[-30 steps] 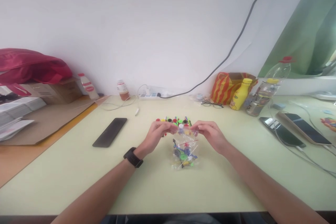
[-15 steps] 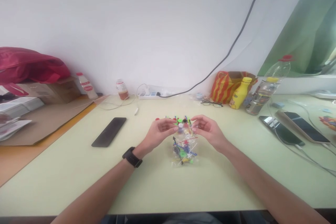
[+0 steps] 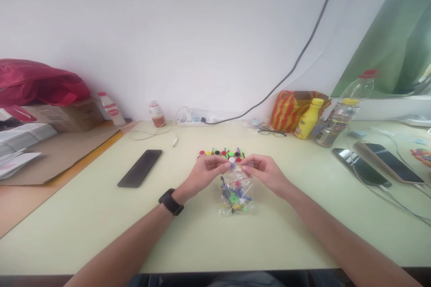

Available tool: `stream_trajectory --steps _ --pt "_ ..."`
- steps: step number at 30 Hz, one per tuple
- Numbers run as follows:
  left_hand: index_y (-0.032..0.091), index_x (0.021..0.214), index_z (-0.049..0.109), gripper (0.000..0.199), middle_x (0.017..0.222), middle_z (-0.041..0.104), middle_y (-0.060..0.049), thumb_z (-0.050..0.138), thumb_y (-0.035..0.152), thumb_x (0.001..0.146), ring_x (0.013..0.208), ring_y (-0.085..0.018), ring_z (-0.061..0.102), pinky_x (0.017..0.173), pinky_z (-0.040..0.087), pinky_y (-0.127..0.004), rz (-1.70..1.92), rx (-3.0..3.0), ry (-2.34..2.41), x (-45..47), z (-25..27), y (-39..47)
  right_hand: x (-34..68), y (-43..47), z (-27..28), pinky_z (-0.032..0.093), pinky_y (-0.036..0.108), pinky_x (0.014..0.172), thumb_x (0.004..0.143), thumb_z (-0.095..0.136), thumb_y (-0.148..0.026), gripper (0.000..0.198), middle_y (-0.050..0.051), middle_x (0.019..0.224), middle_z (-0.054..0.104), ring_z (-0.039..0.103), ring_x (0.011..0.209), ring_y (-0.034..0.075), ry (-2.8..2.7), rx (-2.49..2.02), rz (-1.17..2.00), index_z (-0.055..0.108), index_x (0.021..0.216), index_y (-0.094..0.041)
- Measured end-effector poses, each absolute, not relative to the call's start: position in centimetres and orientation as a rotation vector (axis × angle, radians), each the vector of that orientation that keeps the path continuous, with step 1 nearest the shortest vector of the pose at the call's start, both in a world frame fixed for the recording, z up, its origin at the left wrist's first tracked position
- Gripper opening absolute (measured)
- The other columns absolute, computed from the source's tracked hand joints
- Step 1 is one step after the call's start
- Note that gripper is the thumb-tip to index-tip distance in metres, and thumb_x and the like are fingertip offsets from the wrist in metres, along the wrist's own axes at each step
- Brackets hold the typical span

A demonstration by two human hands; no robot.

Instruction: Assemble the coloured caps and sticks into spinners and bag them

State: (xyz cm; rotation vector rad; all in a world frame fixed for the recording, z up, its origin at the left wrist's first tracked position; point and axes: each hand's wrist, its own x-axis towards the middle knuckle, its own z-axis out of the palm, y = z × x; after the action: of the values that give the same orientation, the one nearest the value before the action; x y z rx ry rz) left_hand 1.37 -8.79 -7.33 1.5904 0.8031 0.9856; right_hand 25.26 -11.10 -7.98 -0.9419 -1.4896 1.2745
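A clear plastic bag (image 3: 236, 195) of small coloured plastic parts lies on the table in front of me. Green, blue, yellow, red and white pieces show through it. My left hand (image 3: 209, 171) pinches the bag's far edge between thumb and fingers. At the same edge, my right hand (image 3: 264, 171) grips the bag from the other side. Only a small gap separates the fingertips. Just beyond my hands sits a cluster of small coloured plastic pieces (image 3: 232, 159) with round red, white, black and green tops, partly hidden by my fingers.
To the left lies a black phone (image 3: 140, 168). On the right are two more phones (image 3: 362, 167) with cables. Glasses (image 3: 272, 132), a yellow bottle (image 3: 308, 119), a striped bag (image 3: 284, 110) and a power strip (image 3: 193, 119) stand along the wall. Cardboard (image 3: 57, 157) covers the far left.
My hands have come closer together at the bag's far edge, the right one shifting left. More of the coloured pieces behind them now shows. The bag has hardly moved.
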Motion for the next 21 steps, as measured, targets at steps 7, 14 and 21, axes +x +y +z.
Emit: stream_trajectory --steps 7,14,21 --pt "0.015 0.097 0.083 0.026 0.090 0.080 -0.009 0.082 0.039 0.087 0.078 -0.017 0.071 0.074 0.059 -0.027 0.963 1.602 0.799 1.71 -7.81 -8.82 24.94 -11.17 -7.69 0.052 0.032 0.069 0.087 0.075 -0.057 0.038 0.003 0.078 0.069 0.060 0.070 0.016 -1.504 -1.011 1.274 0.079 0.091 -0.019" --pt "0.014 0.095 0.083 0.027 0.085 0.079 -0.008 0.084 0.039 0.085 0.074 -0.017 0.069 0.069 0.057 -0.026 0.958 1.598 0.826 1.69 -7.19 -8.88 25.26 -11.01 -7.63 0.049 0.031 0.066 0.091 0.071 -0.054 0.035 0.003 0.075 0.067 0.058 0.069 0.017 -1.639 -1.028 1.074 0.075 0.084 -0.019" --pt "0.015 0.091 0.081 0.027 0.083 0.077 -0.008 0.082 0.041 0.087 0.074 -0.016 0.068 0.069 0.056 -0.026 0.988 1.629 0.850 2.15 -7.38 -9.09 24.53 -10.96 -7.60 0.049 0.033 0.070 0.092 0.070 -0.050 0.030 0.004 0.084 0.073 0.061 0.076 0.020 -1.746 -0.996 1.017 0.078 0.087 -0.021"
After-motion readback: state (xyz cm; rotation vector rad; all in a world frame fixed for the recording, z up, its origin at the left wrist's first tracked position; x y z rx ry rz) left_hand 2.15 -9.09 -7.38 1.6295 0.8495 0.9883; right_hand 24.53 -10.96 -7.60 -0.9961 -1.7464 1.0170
